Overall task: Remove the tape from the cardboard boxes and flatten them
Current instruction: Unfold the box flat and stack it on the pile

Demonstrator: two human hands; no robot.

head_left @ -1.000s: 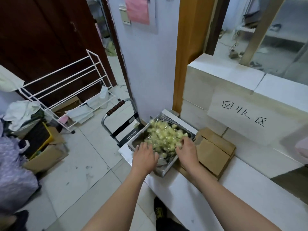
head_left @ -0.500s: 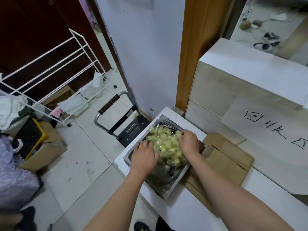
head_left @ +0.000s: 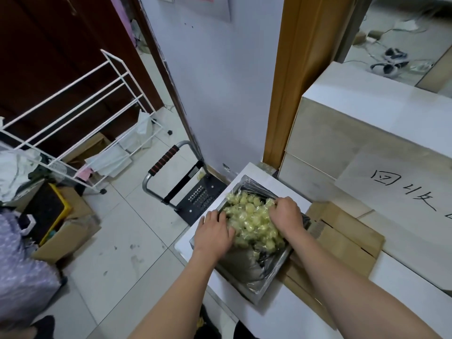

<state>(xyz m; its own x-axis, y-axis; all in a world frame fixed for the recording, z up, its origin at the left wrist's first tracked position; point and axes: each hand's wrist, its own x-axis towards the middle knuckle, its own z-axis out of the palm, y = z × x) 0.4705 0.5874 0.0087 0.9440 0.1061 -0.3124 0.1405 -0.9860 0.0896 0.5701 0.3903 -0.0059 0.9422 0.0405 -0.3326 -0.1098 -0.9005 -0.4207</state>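
Flattened cardboard [head_left: 347,243] just right of hands [head_left: 249,225].

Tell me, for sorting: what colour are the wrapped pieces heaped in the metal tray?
Pale yellow-green pieces, clearest in the head view.

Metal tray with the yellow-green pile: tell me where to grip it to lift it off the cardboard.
Grip the metal tray by its two long rims, one from each side. They are bare, whereas the flattened cardboard lies under its right part and the plastic-covered pile heaps its middle.
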